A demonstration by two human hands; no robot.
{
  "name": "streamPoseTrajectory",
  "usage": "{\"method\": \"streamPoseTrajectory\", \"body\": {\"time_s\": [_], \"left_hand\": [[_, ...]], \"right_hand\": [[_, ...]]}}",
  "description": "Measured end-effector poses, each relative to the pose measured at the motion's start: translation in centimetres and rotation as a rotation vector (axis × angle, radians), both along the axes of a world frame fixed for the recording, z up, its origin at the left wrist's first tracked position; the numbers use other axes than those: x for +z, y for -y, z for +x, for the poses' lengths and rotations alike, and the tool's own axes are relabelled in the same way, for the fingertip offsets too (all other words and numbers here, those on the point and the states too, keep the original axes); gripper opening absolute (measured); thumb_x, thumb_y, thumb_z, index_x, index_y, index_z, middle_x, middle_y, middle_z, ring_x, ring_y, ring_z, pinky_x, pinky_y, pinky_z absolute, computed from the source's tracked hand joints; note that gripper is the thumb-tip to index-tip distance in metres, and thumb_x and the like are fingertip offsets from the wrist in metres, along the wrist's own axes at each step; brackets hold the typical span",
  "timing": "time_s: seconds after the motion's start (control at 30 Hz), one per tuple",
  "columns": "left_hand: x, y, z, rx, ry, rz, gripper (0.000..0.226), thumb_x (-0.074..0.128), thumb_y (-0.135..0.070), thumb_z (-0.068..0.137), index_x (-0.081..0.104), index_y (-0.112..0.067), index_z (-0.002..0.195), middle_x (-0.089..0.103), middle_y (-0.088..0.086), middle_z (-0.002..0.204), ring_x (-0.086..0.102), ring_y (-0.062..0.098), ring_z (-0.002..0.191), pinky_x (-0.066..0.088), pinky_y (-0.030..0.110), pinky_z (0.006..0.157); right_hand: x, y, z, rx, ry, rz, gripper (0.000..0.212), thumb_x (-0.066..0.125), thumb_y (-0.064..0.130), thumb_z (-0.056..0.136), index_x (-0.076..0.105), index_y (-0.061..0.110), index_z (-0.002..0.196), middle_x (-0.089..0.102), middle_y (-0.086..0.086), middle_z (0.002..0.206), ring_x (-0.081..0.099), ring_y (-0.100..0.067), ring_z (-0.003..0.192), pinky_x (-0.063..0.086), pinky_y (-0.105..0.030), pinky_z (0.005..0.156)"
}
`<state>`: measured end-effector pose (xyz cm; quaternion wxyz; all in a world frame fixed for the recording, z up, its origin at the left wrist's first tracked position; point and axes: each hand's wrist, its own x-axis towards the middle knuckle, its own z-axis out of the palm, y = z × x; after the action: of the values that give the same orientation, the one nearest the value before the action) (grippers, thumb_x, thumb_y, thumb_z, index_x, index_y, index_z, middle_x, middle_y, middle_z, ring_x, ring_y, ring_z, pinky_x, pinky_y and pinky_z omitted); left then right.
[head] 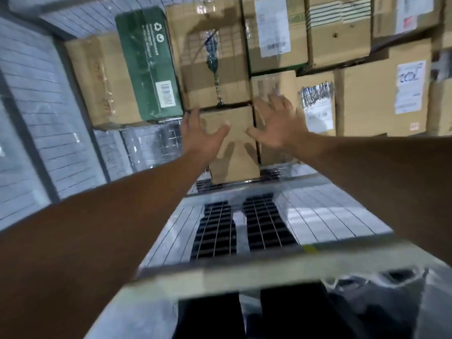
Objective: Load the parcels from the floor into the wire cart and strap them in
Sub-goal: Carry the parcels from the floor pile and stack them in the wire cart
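**Two open hands reach to a small box inside a loaded wire cart**

Seen from a head camera looking down and forward, two bare arms stretch into a wire cart [31,77] with grey mesh walls. The left hand [203,135] and the right hand [274,126] are both wide open, with fingers spread and palms facing away. Neither is gripping anything.

Between and just below the hands stands a small cardboard box [232,157], plain brown and upright, on the cart's mesh floor. Shadows of both hands fall on its near face. Motion blur makes it unclear whether the hands touch the box or hover just off it.

Other parcels are stacked tightly behind and around it:

- A green carton [149,62] with a white barcode sticker stands up and to the left.
- A tall taped box [215,57] sits directly above the small box.
- A box with a scribbled-over label [315,104] is just to the right.
- A large box with a handwritten white label [381,94] is further right.

Below the arms is a mesh panel and a blurred grey rail of the cart. The person's dark-trousered legs [215,231] show through the mesh.
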<state>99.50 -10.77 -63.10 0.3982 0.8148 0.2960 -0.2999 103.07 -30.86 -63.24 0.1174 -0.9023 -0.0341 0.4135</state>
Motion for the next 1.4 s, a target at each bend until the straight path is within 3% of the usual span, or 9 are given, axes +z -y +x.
{"method": "streamPoseTrajectory", "body": {"time_s": [0.17, 0.4, 0.5, 0.67, 0.8, 0.97, 1.07, 1.23, 1.4], "left_hand": [[14.6, -0.6, 1.8, -0.444, 0.155, 0.001, 0.087, 0.07, -0.058, 0.092, 0.031, -0.023, 0.162, 0.03, 0.008, 0.168, 0.028, 0.026, 0.154, 0.028, 0.043, 0.125], [31.0, 1.8, 2.1, -0.729, 0.308, -0.089, 0.085, 0.06, -0.067, 0.091, 0.032, -0.029, 0.162, 0.029, 0.003, 0.169, 0.023, 0.025, 0.156, 0.021, 0.047, 0.127], [36.9, 4.5, 0.9, -0.865, 0.404, -0.121, 0.086, 0.054, -0.069, 0.089, 0.031, -0.029, 0.162, 0.027, 0.004, 0.17, 0.021, 0.026, 0.157, 0.019, 0.051, 0.127], [43.1, 10.5, -3.0, -1.216, 0.547, -0.081, 0.091, 0.044, -0.081, 0.088, 0.03, -0.03, 0.162, 0.023, 0.002, 0.171, 0.013, 0.027, 0.16, 0.014, 0.054, 0.127], [46.0, 16.9, -7.6, -1.543, 0.627, -0.112, 0.086, 0.044, -0.079, 0.09, 0.027, -0.033, 0.162, 0.023, 0.001, 0.171, 0.015, 0.029, 0.158, 0.015, 0.054, 0.127], [50.0, 28.7, -16.1, -1.777, 0.664, -0.263, 0.103, 0.032, -0.092, 0.081, 0.031, -0.028, 0.162, 0.027, 0.004, 0.17, 0.018, 0.031, 0.158, 0.018, 0.053, 0.127], [52.7, 36.2, -23.6, -1.934, 0.729, -0.36, 0.089, 0.042, -0.081, 0.091, 0.031, -0.027, 0.162, 0.027, 0.003, 0.17, 0.019, 0.032, 0.158, 0.019, 0.056, 0.126], [57.6, 45.4, -37.6, -2.124, 0.842, -0.592, 0.097, 0.029, -0.081, 0.085, 0.038, -0.018, 0.159, 0.04, 0.01, 0.163, 0.033, 0.034, 0.15, 0.027, 0.054, 0.123], [60.4, 48.2, -51.9, -2.257, 0.766, -0.882, 0.083, 0.043, -0.071, 0.097, 0.042, -0.012, 0.156, 0.043, 0.012, 0.16, 0.034, 0.029, 0.15, 0.027, 0.047, 0.124]], "right_hand": [[12.8, 1.7, 0.3, -0.196, -0.024, 0.055, 0.083, 0.047, 0.069, 0.095, 0.018, 0.035, 0.165, 0.013, -0.006, 0.173, 0.01, -0.031, 0.158, 0.014, -0.058, 0.125], [30.1, 7.4, -4.6, -0.484, 0.221, 0.013, 0.08, 0.046, 0.069, 0.096, 0.031, 0.027, 0.162, 0.035, -0.015, 0.163, 0.033, -0.032, 0.15, 0.031, -0.049, 0.12], [35.7, 9.8, -9.9, -0.631, 0.369, -0.046, 0.074, 0.047, 0.062, 0.102, 0.034, 0.021, 0.162, 0.037, -0.019, 0.161, 0.031, -0.034, 0.15, 0.028, -0.048, 0.121], [41.4, 10.2, -19.8, -1.179, 0.415, 0.061, 0.075, 0.047, 0.068, 0.099, 0.027, 0.036, 0.163, 0.019, -0.006, 0.172, 0.011, -0.027, 0.16, 0.012, -0.052, 0.128], [45.2, 11.4, -28.2, -1.416, 0.489, 0.055, 0.078, 0.044, 0.074, 0.096, 0.026, 0.038, 0.163, 0.019, -0.004, 0.172, 0.008, -0.023, 0.16, 0.009, -0.053, 0.128], [50.2, 16.3, -40.7, -1.649, 0.627, -0.185, 0.076, 0.053, 0.067, 0.097, 0.031, 0.035, 0.162, 0.027, -0.007, 0.17, 0.014, -0.026, 0.159, 0.01, -0.048, 0.127], [53.4, 19.4, -49.2, -1.793, 0.631, -0.309, 0.078, 0.046, 0.071, 0.097, 0.024, 0.038, 0.163, 0.019, -0.005, 0.172, 0.007, -0.025, 0.16, 0.008, -0.053, 0.128], [57.8, 21.6, -63.5, -2.085, 0.785, -0.453, 0.073, 0.049, 0.063, 0.1, 0.029, 0.033, 0.162, 0.024, -0.009, 0.17, 0.015, -0.027, 0.158, 0.014, -0.047, 0.128], [61.1, 18.7, -75.8, -2.365, 0.971, -0.569, 0.069, 0.053, 0.06, 0.1, 0.035, 0.03, 0.161, 0.03, -0.009, 0.167, 0.021, -0.023, 0.156, 0.018, -0.049, 0.127]]}}
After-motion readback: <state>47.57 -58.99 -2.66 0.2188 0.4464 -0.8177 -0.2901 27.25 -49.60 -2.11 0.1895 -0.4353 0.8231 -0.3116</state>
